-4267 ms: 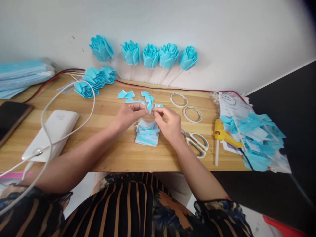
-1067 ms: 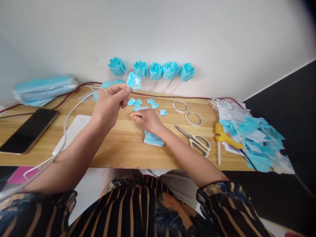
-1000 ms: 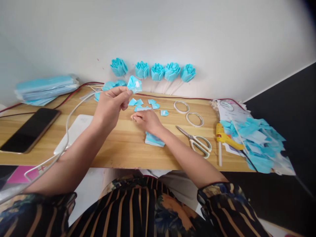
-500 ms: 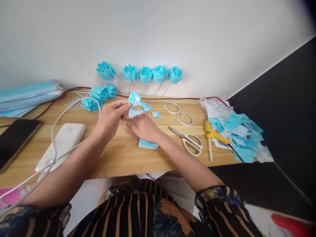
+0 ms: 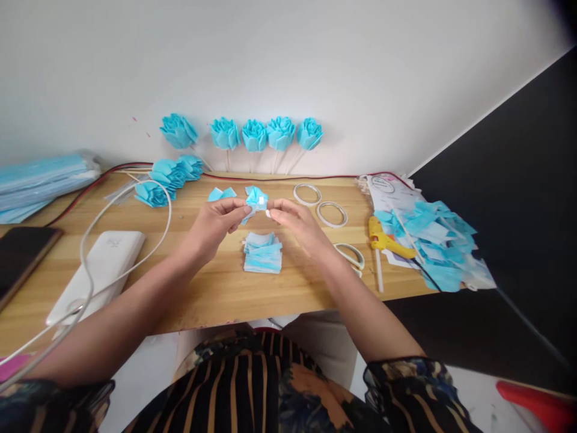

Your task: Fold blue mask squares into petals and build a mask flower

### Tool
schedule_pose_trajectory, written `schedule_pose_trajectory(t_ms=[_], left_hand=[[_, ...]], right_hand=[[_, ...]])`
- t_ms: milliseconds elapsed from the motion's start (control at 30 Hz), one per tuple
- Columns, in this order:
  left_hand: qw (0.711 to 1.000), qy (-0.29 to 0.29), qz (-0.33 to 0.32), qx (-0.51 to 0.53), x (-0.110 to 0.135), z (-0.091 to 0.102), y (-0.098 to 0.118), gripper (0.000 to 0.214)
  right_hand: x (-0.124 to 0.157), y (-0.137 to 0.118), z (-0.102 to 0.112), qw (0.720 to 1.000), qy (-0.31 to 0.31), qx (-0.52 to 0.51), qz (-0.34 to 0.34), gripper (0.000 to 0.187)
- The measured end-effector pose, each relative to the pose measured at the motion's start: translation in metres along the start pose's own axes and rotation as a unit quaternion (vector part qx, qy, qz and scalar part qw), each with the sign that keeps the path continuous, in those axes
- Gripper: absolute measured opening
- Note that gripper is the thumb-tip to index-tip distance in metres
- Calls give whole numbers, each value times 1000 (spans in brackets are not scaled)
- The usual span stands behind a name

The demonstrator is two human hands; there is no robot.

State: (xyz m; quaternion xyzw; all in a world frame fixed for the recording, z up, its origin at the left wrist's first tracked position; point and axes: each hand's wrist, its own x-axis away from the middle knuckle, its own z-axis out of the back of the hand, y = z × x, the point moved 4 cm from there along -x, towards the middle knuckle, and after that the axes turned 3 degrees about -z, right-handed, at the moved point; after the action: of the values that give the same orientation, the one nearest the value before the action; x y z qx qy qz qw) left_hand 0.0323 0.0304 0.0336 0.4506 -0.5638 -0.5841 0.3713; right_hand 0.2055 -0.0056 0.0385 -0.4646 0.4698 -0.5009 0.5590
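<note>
My left hand (image 5: pixel 216 225) is closed in a pinch on a folded blue petal (image 5: pixel 256 196), which bears a small white square of tape. Close to its right edge, my right hand (image 5: pixel 297 222) is also closed, with a small white bit (image 5: pixel 268 213) at its fingertips; whether this is tape backing or a fingernail I cannot tell. Below the hands lies a stack of blue pieces (image 5: pixel 263 252). More blue folded pieces (image 5: pixel 222 193) rest behind my left hand. Scissors (image 5: pixel 350 254) are partly hidden by my right forearm.
Blue paper-like flowers (image 5: pixel 255 135) on sticks lean on the wall. Two tape rolls (image 5: pixel 332 214), a yellow glue gun (image 5: pixel 383 236) and a blue scrap pile (image 5: pixel 433 240) are to the right. A power bank (image 5: pixel 99 270), white cable (image 5: pixel 85 252) and phone (image 5: pixel 27 258) are left.
My right hand has moved from over the stack up to the petal's right side, uncovering the stack. My left hand still holds the petal, now slightly lower. The whole view has shifted a little.
</note>
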Motion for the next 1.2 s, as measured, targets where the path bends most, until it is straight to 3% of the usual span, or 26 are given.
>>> schedule_pose_trajectory(t_ms=[167, 233, 333, 400, 533, 667, 767, 867, 1000, 1200], left_hand=[[1000, -15, 7, 4, 1, -7, -7, 17], [998, -25, 31, 41, 0, -7, -10, 17], [987, -27, 77, 136, -3, -3, -16, 32], [984, -30, 71, 160, -5, 2, -16, 37], [999, -38, -14, -5, -5, 8, -10, 33], [986, -32, -85, -141, -2, 6, -5, 19], [989, 10, -80, -125, -1, 9, -6, 19], [993, 57, -56, -91, 1, 14, -8, 19], [992, 87, -54, -77, 3, 16, -8, 20], [993, 73, -56, -76, 5, 11, -12, 19]], right_hand=[[-3, 10, 2, 999, 37, 7, -2, 18], [-1, 9, 3, 999, 26, 20, 8, 16], [2, 7, 4, 998, 12, 63, 10, 13], [4, 6, 4, 996, 6, 91, 5, 12], [4, 8, 0, 990, -10, 142, 7, 11], [1, 9, -4, 980, -3, 194, 34, 8], [0, 11, -4, 985, -10, 168, 40, 11], [2, 10, 3, 994, 30, 95, 44, 21], [11, 1, 12, 993, 98, 14, 68, 6], [19, -5, -9, 995, 49, 84, 37, 15]])
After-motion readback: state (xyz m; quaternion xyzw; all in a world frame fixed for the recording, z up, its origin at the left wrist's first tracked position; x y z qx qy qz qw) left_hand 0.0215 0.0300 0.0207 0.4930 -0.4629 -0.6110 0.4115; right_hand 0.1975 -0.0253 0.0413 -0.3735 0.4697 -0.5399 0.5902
